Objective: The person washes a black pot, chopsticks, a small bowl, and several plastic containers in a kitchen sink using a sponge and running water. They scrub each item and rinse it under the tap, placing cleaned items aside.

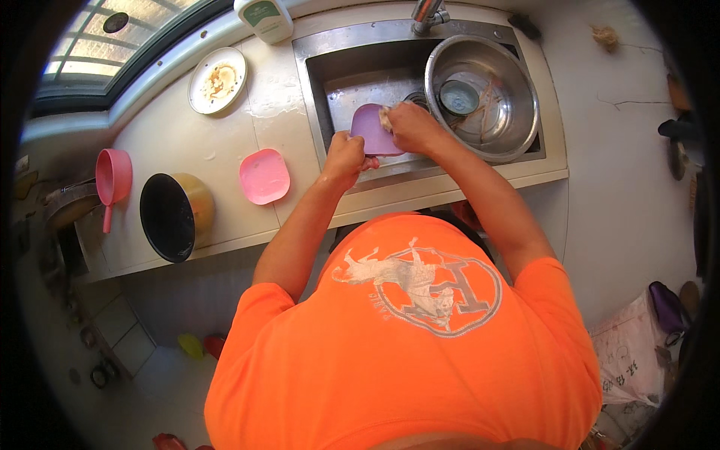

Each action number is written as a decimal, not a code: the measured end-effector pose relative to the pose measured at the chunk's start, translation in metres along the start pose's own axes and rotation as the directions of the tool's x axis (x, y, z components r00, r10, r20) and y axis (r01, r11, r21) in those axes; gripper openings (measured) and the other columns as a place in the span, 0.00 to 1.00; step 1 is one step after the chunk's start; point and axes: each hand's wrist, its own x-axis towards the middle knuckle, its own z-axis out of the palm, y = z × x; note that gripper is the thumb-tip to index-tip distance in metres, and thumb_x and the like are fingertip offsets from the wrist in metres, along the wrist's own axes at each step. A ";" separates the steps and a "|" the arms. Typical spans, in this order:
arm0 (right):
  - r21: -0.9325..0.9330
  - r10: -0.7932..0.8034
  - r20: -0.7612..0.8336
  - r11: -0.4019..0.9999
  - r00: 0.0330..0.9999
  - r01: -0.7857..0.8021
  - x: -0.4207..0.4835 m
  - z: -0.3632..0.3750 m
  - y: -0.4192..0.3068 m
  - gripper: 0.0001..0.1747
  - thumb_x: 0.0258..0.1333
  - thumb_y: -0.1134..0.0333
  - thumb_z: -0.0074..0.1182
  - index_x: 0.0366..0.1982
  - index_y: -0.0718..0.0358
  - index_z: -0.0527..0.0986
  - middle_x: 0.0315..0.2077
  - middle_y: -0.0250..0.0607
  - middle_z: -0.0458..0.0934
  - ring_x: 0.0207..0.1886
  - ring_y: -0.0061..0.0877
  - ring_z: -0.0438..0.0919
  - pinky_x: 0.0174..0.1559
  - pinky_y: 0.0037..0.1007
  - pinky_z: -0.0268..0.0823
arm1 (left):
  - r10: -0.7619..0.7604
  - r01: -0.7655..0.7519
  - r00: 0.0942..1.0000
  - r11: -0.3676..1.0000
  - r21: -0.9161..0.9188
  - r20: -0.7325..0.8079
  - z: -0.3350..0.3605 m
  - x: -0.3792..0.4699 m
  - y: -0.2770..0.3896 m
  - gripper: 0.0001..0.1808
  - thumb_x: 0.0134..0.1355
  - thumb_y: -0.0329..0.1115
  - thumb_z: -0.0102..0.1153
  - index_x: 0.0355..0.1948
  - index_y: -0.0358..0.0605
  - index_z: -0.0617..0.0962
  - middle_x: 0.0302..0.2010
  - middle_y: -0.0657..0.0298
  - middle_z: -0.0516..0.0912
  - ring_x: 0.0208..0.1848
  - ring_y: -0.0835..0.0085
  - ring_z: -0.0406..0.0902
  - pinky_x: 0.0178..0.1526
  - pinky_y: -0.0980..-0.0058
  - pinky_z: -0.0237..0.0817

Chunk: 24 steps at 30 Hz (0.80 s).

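Note:
Over the steel sink (pixel 360 90), my left hand (pixel 344 157) grips the near left edge of a purple square dish (pixel 372 132). My right hand (pixel 413 126) presses a pale tan scrubber or sponge (pixel 386 119) against the dish's right side. A large steel basin (pixel 509 101) rests in the sink's right part, holding a small round bowl (pixel 459 98) and some thin brown sticks. The chrome faucet (pixel 428 17) rises behind the sink. On the counter to the left lies a pink square dish (pixel 264 176).
Further left are a soiled white plate (pixel 218 80), a pot with a black interior (pixel 177 216) tilted near the counter edge and a pink dipper (pixel 113 175). A white bottle (pixel 264 21) stands behind, near the window. The wall (pixel 607 169) borders the counter at right.

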 end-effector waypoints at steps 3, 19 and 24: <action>0.493 -0.044 0.262 0.865 0.964 -0.094 -0.007 -0.023 -0.006 0.17 0.48 0.63 0.64 0.30 0.72 0.77 0.23 0.54 0.78 0.26 0.43 0.76 0.35 0.40 0.71 | 0.093 -0.106 0.989 0.988 -0.111 -0.115 0.000 0.009 -0.012 0.10 0.63 0.23 0.39 0.40 0.29 0.72 0.28 0.49 0.80 0.18 0.66 0.76 0.17 0.73 0.61; 0.443 0.241 -0.797 0.856 0.553 0.265 -0.017 -0.014 -0.080 0.17 0.73 0.62 0.47 0.55 0.66 0.71 0.53 0.50 0.79 0.56 0.40 0.77 0.61 0.36 0.64 | 0.071 -0.032 0.997 0.788 -0.615 0.040 0.069 0.002 0.005 0.07 0.70 0.39 0.55 0.42 0.48 0.76 0.27 0.66 0.75 0.19 0.77 0.67 0.19 0.76 0.54; 0.844 0.452 -0.327 0.535 0.830 0.040 0.007 -0.046 -0.050 0.15 0.71 0.65 0.49 0.52 0.64 0.76 0.48 0.43 0.81 0.50 0.30 0.79 0.56 0.31 0.68 | 0.188 -0.110 0.970 0.904 -0.414 0.154 0.060 0.002 -0.011 0.09 0.68 0.36 0.57 0.46 0.51 0.74 0.29 0.67 0.76 0.19 0.77 0.67 0.18 0.77 0.54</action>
